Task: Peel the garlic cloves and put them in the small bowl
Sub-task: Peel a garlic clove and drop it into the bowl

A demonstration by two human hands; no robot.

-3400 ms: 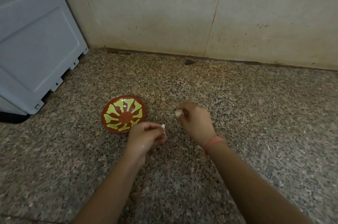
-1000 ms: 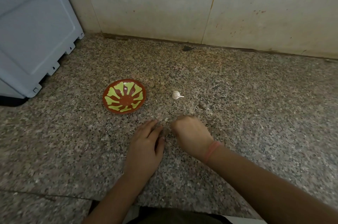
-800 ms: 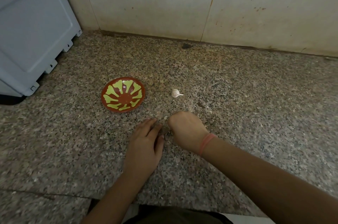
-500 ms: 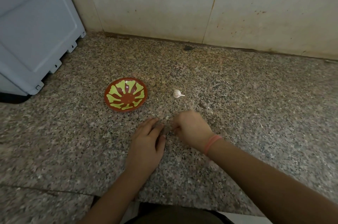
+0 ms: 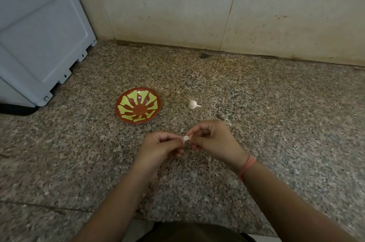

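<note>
Both hands meet just in front of the small bowl (image 5: 138, 105): left hand (image 5: 160, 148) and right hand (image 5: 214, 141) pinch one garlic clove (image 5: 186, 138) together, fingers curled tight.

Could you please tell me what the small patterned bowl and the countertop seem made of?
The small red-brown bowl with yellow-green petals looks glazed ceramic, perhaps plastic: its inside glints. The speckled grey-brown countertop looks like polished granite, given its mottled grain.

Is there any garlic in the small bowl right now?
No, the small bowl shows only its painted inside; the left hand and right hand pinch a garlic clove.
</note>
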